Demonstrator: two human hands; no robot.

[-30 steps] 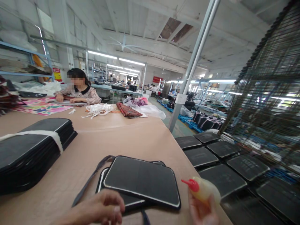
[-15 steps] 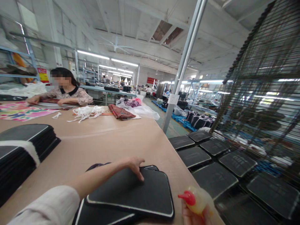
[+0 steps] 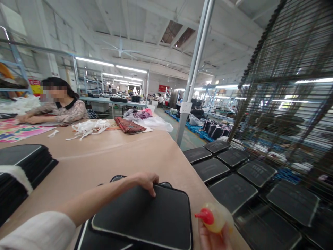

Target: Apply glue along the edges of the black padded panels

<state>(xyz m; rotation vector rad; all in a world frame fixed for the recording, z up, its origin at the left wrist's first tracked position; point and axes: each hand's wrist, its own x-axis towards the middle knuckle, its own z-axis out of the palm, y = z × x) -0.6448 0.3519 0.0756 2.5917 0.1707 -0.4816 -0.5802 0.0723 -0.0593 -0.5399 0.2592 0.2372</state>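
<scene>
My left hand is at the far edge of the top black panel, thumb on its upper face and fingers curled over the rim. The panel has rounded corners and a pale line along its near edge. It lies askew over other black panels, whose corners show beneath it. My right hand, low at the table's right edge, holds a translucent squeeze bottle of yellowish liquid. The bottle's red nozzle points left, towards the panel.
A strapped stack of black panels stands left on the brown table. White straps and folded red fabric lie at the far side. Across sits a co-worker. Black panels lie in rows beyond the right edge, near a wire rack.
My left fingers have closed over the panel's far edge; before, they were spread above it. The view has shifted slightly right. The right hand still holds the bottle.
</scene>
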